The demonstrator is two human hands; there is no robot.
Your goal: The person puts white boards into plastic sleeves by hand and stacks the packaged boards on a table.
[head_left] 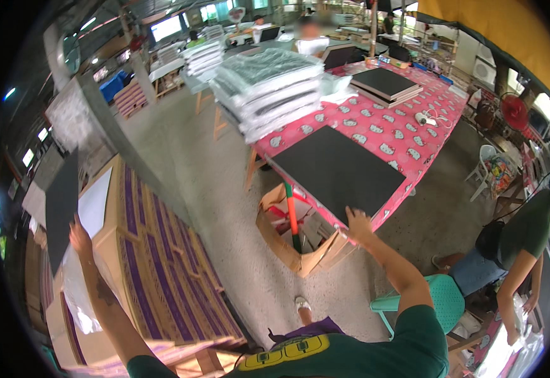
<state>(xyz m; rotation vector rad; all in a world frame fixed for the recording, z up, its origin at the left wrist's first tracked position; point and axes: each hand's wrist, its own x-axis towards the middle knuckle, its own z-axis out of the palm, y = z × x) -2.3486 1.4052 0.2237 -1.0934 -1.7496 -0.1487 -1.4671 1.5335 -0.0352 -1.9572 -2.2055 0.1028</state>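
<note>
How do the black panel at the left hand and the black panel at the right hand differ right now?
The left panel appears steeply tilted beside the cardboard boxes; the right panel lies flat on the pink tablecloth. The left hand holds the left panel by its edge; the right hand touches the right panel near its closest corner. Both are plain, dark and straight-edged.

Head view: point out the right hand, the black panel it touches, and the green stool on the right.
Right hand (359, 227), head view: back of the hand.
Black panel (340, 170), head view: middle of its top face.
Green stool (445, 303), head view: its seat.
</note>
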